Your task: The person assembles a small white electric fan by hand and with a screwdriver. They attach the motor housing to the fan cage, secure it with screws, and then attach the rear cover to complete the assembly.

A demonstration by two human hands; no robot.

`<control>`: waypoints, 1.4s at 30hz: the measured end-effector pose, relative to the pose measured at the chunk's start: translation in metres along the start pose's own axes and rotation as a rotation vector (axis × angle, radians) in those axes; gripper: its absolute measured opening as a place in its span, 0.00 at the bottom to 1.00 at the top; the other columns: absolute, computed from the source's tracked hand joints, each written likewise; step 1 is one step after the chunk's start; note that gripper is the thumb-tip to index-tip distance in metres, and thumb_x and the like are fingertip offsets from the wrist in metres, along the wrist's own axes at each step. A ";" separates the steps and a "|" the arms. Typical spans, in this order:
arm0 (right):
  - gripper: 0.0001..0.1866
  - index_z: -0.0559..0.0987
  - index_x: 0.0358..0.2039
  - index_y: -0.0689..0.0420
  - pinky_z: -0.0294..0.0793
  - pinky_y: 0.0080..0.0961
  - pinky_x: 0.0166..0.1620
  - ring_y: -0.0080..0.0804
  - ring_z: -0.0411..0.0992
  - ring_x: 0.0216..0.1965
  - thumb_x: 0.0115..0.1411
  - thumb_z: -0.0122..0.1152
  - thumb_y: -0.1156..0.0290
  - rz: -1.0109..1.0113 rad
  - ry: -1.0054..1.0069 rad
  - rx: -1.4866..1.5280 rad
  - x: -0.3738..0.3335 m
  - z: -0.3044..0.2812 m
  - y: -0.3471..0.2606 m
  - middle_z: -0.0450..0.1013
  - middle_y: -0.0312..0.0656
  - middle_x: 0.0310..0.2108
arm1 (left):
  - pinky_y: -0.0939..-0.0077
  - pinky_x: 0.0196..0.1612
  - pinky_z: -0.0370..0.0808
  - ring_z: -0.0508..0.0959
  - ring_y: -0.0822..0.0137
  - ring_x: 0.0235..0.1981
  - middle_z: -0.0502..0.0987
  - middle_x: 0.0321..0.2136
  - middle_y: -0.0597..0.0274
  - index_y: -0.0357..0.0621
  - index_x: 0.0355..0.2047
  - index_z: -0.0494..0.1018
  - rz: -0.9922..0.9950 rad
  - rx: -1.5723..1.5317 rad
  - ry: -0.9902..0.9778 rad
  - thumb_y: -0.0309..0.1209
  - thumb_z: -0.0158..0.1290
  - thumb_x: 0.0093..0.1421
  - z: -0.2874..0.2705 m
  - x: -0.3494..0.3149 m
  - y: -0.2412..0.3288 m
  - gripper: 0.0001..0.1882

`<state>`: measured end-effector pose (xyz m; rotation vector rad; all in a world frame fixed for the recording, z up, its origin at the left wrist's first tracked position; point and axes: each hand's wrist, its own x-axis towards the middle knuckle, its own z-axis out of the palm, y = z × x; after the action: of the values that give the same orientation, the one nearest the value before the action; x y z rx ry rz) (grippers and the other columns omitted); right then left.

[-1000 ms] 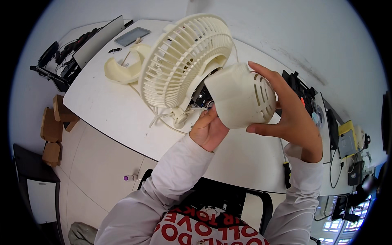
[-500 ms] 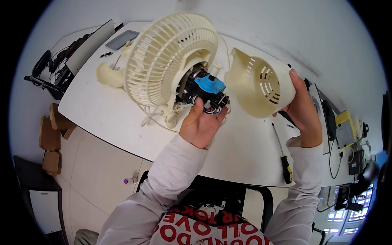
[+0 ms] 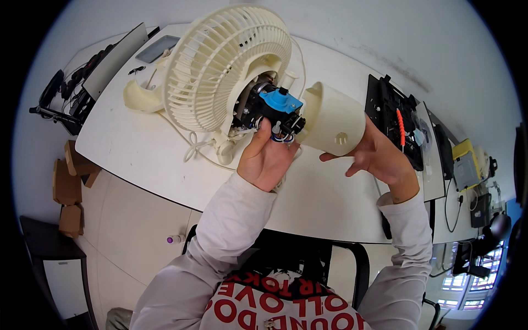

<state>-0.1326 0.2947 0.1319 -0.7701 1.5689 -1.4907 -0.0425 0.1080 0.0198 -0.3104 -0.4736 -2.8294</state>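
A cream desk fan with a round slatted grille (image 3: pixel 190 82) stands tilted on the table, its rear motor (image 3: pixel 264 107) uncovered, showing black parts, a blue plastic piece and thin wires. My left hand (image 3: pixel 267 162) is closed around the motor's underside, thumb on the near side. My right hand (image 3: pixel 388 157) holds a cream rounded motor cover (image 3: pixel 338 118) from its right end, some fingers curling below it. The cover's open end faces the motor and is close beside it; whether they touch I cannot tell. The right thumb is hidden behind the cover.
A black tool case (image 3: pixel 379 102) with an orange-handled tool (image 3: pixel 400 124) lies right of the cover. A screwdriver is mostly hidden by my right forearm. A curved cream part (image 3: pixel 140 99), a grey tray (image 3: pixel 157 49) and the fan's cord (image 3: pixel 192 148) lie on the left of the white table (image 3: pixel 313 203).
My right hand has brought the cover left toward the motor and turned it, so its slotted inside no longer shows. The tool case has come into view. My left hand keeps its hold.
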 end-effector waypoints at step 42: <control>0.41 0.60 0.58 0.56 0.72 0.25 0.47 0.30 0.70 0.45 0.45 0.72 0.70 -0.468 0.293 -0.880 0.049 0.081 -0.039 0.69 0.43 0.44 | 0.51 0.65 0.54 0.54 0.55 0.65 0.52 0.65 0.57 0.47 0.65 0.48 -0.018 -0.033 -0.046 0.42 0.43 0.65 -0.001 0.000 0.008 0.32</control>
<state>-0.0895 0.2083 0.1661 -1.5457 2.4347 -1.2080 -0.0404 0.1002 0.0214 -0.3807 -0.4421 -2.8551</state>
